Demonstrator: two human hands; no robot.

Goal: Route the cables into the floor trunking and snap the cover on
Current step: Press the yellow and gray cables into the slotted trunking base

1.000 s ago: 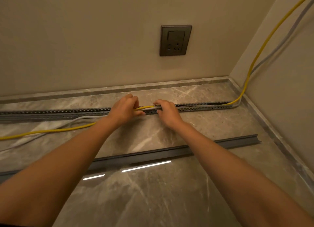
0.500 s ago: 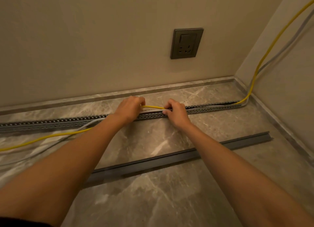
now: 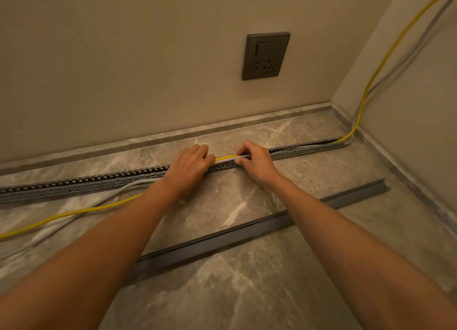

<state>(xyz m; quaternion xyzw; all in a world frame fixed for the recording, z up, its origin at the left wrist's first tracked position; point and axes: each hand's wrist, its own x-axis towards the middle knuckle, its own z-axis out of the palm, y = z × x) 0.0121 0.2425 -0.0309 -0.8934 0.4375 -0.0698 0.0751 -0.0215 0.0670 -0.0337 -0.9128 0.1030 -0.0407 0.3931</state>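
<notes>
A grey slotted trunking (image 3: 81, 183) runs along the marble floor near the wall. A yellow cable (image 3: 74, 212) and a grey cable (image 3: 57, 230) come down the right wall, lie inside the trunking's right part, and leave it under my left hand onto the floor at the left. My left hand (image 3: 189, 167) and my right hand (image 3: 254, 160) both pinch the two cables over the trunking's middle, a short span of cable showing between them. The dark grey cover (image 3: 247, 230) lies loose on the floor nearer to me.
A dark wall socket (image 3: 265, 55) sits on the wall above the trunking. A stone skirting (image 3: 247, 124) runs along both walls and meets in the corner at the right. My forearms cross over the cover strip.
Both hands have stayed on the cables at the trunking's middle. The view has shifted slightly, and the hands have drifted a little to the right along the trunking.
</notes>
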